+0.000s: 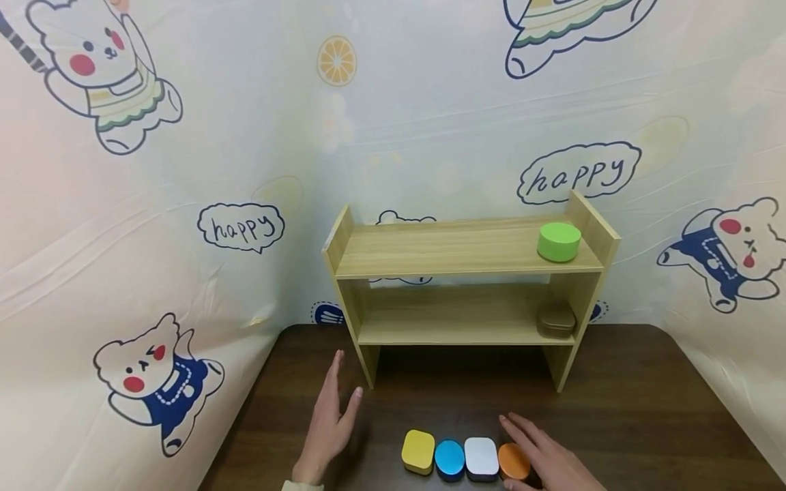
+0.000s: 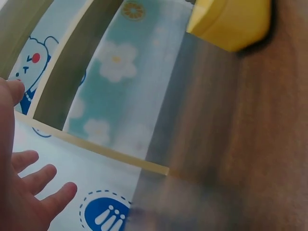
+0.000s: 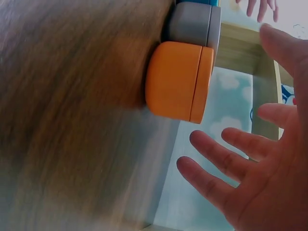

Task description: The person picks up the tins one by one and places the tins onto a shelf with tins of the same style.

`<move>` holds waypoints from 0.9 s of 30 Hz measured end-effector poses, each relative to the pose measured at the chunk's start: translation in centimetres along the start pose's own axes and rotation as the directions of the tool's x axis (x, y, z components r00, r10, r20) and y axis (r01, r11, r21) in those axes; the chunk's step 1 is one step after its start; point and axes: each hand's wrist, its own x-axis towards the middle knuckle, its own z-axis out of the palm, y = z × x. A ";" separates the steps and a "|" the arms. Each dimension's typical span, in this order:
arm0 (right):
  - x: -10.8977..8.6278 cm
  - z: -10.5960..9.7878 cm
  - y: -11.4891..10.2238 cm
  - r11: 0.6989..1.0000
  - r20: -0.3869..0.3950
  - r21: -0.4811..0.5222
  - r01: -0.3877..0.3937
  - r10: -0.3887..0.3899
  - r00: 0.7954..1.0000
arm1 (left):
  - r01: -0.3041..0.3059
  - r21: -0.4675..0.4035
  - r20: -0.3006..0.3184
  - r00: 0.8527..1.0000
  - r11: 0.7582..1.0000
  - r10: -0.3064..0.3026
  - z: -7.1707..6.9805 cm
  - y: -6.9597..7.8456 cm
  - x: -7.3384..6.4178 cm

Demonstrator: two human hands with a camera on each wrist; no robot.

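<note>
Four small containers would be several: a yellow rounded-square box (image 1: 418, 450), a blue round one (image 1: 449, 457), a white rounded-square one (image 1: 482, 456) and an orange round one (image 1: 513, 461) stand in a row on the dark table. My left hand (image 1: 328, 419), fingers straight, hovers left of the yellow box and holds nothing. My right hand (image 1: 549, 455) is beside the orange container, fingers spread; in the right wrist view a gap shows between the fingertips (image 3: 198, 139) and the orange container (image 3: 175, 82), which has a lid seam.
A two-tier wooden shelf (image 1: 467, 249) stands behind the row. A green round container (image 1: 559, 242) sits at the right of its top board, a brown rounded-square box (image 1: 555, 320) at the right of the lower board. Printed cloth (image 1: 430, 102) surrounds the table (image 1: 651, 409).
</note>
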 end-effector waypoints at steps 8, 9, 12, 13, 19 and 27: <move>0.6 0.5 0.2 0.999 0.058 0.023 0.040 -0.042 0.997 | -0.049 -0.093 -0.059 0.997 0.994 0.043 0.0 0.3 0.9; 0.7 0.5 0.3 0.999 0.076 0.027 0.040 -0.041 0.996 | -0.051 -0.095 -0.063 0.997 0.994 0.045 0.1 0.3 1.0; 0.8 0.6 0.6 0.999 0.126 0.047 0.025 -0.030 0.992 | -0.057 -0.108 -0.074 0.996 0.992 0.049 0.2 0.2 1.2; 0.8 0.7 0.6 0.998 0.140 0.054 0.015 -0.023 0.990 | -0.058 -0.120 -0.079 0.996 0.991 0.048 0.3 0.2 1.4; 0.7 1.0 0.8 0.996 0.173 0.083 -0.033 0.019 0.985 | -0.031 -0.229 -0.134 0.991 0.973 0.000 0.6 -0.1 2.2; 0.6 1.2 0.7 0.996 0.142 0.079 -0.037 0.026 0.990 | -0.016 -0.254 -0.149 0.989 0.967 -0.023 0.8 0.2 3.4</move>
